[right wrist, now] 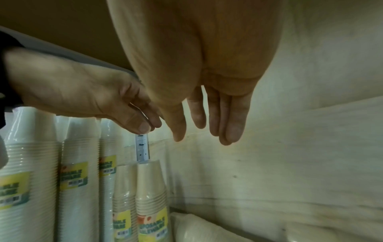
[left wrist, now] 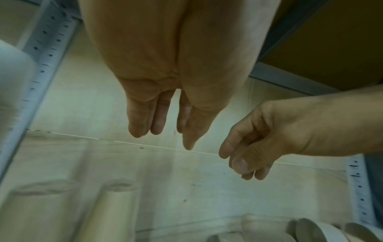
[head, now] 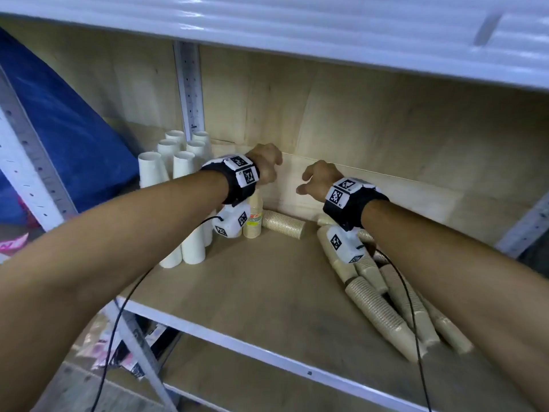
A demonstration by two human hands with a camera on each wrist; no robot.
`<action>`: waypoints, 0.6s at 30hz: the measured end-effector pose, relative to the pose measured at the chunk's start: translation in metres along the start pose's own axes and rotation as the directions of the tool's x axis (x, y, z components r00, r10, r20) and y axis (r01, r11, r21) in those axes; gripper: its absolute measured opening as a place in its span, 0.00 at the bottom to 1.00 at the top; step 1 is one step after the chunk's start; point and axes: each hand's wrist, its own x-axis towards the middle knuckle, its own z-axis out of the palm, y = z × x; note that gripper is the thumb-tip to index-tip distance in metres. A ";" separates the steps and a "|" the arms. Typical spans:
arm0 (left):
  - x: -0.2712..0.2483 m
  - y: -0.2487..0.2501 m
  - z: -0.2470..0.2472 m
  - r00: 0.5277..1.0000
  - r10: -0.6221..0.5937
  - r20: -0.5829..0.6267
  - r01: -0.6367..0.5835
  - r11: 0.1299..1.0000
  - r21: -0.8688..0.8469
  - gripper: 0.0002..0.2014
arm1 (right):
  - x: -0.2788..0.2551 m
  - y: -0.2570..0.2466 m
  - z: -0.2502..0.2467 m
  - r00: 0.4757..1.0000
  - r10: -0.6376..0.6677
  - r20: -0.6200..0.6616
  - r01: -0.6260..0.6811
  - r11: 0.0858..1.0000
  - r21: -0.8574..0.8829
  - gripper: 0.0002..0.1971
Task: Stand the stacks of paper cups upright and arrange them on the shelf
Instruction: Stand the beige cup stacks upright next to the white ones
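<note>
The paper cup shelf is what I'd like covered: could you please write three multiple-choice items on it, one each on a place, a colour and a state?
1. Where on the shelf do the upright white stacks stand?
A. back left corner
B. front right edge
C. on the shelf above

2. What colour are the stacks lying on the right?
A. blue
B. tan
C. black

3. What do the left hand and the right hand hold?
A. one stack each
B. one stack between them
C. nothing

Answers:
1 A, they cluster by the perforated post at the rear left.
2 B, the ribbed stacks on their sides are tan.
3 C, both wrist views show loose fingers with nothing in them.
</note>
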 end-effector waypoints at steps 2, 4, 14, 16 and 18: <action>-0.002 0.014 0.008 0.998 0.055 0.039 -0.056 0.998 0.012 0.25 | -0.013 0.013 -0.008 0.999 0.037 -0.019 -0.037 0.999 -0.008 0.23; -0.004 0.025 0.019 0.992 0.105 0.074 -0.106 0.994 0.015 0.26 | -0.026 0.026 -0.014 0.997 0.072 -0.025 -0.073 0.997 -0.024 0.23; -0.027 0.087 0.091 0.884 0.377 0.277 -0.395 0.918 0.012 0.26 | -0.106 0.094 -0.028 0.967 0.253 0.042 -0.243 0.956 -0.166 0.19; -0.032 0.095 0.107 0.861 0.398 0.315 -0.423 0.906 0.011 0.25 | -0.120 0.107 -0.023 0.955 0.289 0.071 -0.268 0.940 -0.213 0.19; -0.036 0.102 0.122 0.837 0.422 0.348 -0.452 0.892 0.006 0.25 | -0.135 0.122 -0.018 0.946 0.312 0.085 -0.288 0.932 -0.219 0.21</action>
